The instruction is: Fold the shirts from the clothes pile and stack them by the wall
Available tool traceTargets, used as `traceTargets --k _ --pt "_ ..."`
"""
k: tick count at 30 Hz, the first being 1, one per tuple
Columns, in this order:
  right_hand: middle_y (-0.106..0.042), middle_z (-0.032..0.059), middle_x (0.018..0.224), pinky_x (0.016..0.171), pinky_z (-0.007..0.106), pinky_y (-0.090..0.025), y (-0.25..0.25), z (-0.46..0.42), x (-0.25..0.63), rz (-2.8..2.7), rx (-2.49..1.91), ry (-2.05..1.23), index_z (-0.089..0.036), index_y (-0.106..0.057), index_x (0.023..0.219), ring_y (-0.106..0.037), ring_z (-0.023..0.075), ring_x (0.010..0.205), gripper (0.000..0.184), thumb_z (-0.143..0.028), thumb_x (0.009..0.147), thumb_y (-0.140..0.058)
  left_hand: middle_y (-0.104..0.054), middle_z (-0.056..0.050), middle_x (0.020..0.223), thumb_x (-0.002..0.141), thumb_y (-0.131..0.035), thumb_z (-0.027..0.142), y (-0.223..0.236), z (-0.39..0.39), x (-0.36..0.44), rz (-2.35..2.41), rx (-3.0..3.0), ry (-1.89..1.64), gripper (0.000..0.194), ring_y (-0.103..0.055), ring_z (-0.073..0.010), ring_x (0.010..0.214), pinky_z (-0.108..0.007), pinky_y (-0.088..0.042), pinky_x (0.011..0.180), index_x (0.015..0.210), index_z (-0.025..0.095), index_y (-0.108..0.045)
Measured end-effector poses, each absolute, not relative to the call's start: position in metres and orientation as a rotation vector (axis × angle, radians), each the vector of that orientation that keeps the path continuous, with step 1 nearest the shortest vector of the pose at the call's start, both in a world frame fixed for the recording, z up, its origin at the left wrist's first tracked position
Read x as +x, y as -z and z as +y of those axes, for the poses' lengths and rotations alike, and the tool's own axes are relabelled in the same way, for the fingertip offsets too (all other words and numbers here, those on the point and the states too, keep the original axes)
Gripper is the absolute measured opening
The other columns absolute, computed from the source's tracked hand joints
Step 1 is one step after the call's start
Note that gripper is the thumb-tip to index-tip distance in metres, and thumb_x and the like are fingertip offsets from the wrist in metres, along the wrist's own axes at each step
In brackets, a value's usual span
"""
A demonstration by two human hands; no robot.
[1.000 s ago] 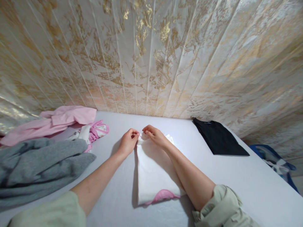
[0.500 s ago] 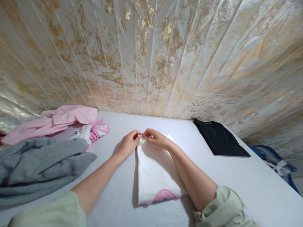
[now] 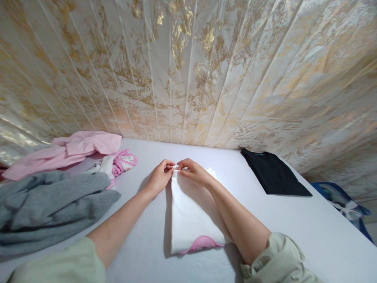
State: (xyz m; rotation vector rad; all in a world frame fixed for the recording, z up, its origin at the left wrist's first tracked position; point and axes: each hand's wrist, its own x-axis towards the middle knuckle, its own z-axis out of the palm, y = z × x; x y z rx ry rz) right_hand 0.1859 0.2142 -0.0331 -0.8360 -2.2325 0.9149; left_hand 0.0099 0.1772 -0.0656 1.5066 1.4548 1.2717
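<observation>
A folded white garment [image 3: 191,214] lies in front of me on the white table, with a pink patch [image 3: 204,243] along its near edge. My left hand [image 3: 160,176] pinches its far left corner between thumb and fingers. Right beside it, my right hand [image 3: 193,171] grips the same far edge, fingertips almost touching those of the left. My right forearm crosses over the garment's right side and hides part of it. A bit of ruffled white cloth [image 3: 211,172] shows just beyond my right wrist.
At the left lie a grey garment [image 3: 55,208], a pink garment [image 3: 85,145] and a crumpled pink-and-white patterned one [image 3: 123,162]. A folded black shirt [image 3: 273,173] lies at the back right. Past the right table edge is a blue item [image 3: 335,196]. A gold-patterned curtain [image 3: 182,78] hangs behind.
The cloth at the garment's far edge has shifted slightly under my fingers and now looks smoother at the corner. Both hands stay at nearly the same spot.
</observation>
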Motion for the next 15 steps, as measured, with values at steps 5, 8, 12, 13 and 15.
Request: traceTargets --k 5,8,12,13,15 --pt "-0.06 0.0005 0.085 0.077 0.025 -0.041 0.035 0.214 0.182 -2.218 -0.957 -0.723 -0.019 -0.063 0.083 -0.056 0.0138 0.083 0.004 -0.017 0.083 -0.06 -0.068 -0.002 0.092 0.078 -0.056 0.024 0.065 0.177 0.01 1.462 1.505 -1.278 0.014 -0.065 -0.0173 0.089 -0.032 -0.051 0.083 0.091 0.022 -0.057" --pt "-0.06 -0.0014 0.079 0.069 0.023 -0.038 0.04 0.212 0.178 -2.258 -1.028 -0.634 -0.02 -0.062 0.082 -0.053 0.0126 0.074 0.006 -0.017 0.084 -0.057 -0.067 -0.002 0.091 0.077 -0.055 0.024 0.065 0.177 0.01 1.466 1.514 -1.276 0.014 -0.065 -0.0174 0.089 -0.032 -0.05 0.084 0.091 0.022 -0.058" --pt "-0.06 -0.0009 0.081 0.069 0.023 -0.037 0.041 0.21 0.175 -2.239 -1.057 -0.584 -0.02 -0.061 0.084 -0.053 0.0128 0.075 0.008 -0.018 0.086 -0.054 -0.068 -0.001 0.091 0.077 -0.054 0.023 0.065 0.177 0.01 1.458 1.534 -1.267 0.013 -0.065 -0.0171 0.089 -0.031 -0.05 0.084 0.09 0.022 -0.058" --pt "-0.06 -0.0007 0.082 0.069 0.023 -0.037 0.04 0.21 0.175 -2.238 -1.065 -0.57 -0.02 -0.061 0.084 -0.053 0.013 0.075 0.008 -0.018 0.087 -0.054 -0.068 -0.001 0.091 0.077 -0.054 0.023 0.065 0.177 0.01 1.456 1.539 -1.266 0.013 -0.065 -0.017 0.089 -0.031 -0.05 0.084 0.09 0.022 -0.057" --pt "-0.06 -0.0004 0.083 0.069 0.023 -0.037 0.039 0.21 0.175 -2.243 -1.091 -0.537 -0.02 -0.061 0.085 -0.053 0.0131 0.075 0.008 -0.018 0.088 -0.054 -0.067 -0.001 0.091 0.077 -0.054 0.023 0.064 0.177 0.01 1.453 1.55 -1.265 0.013 -0.065 -0.0169 0.089 -0.031 -0.05 0.085 0.09 0.022 -0.057"
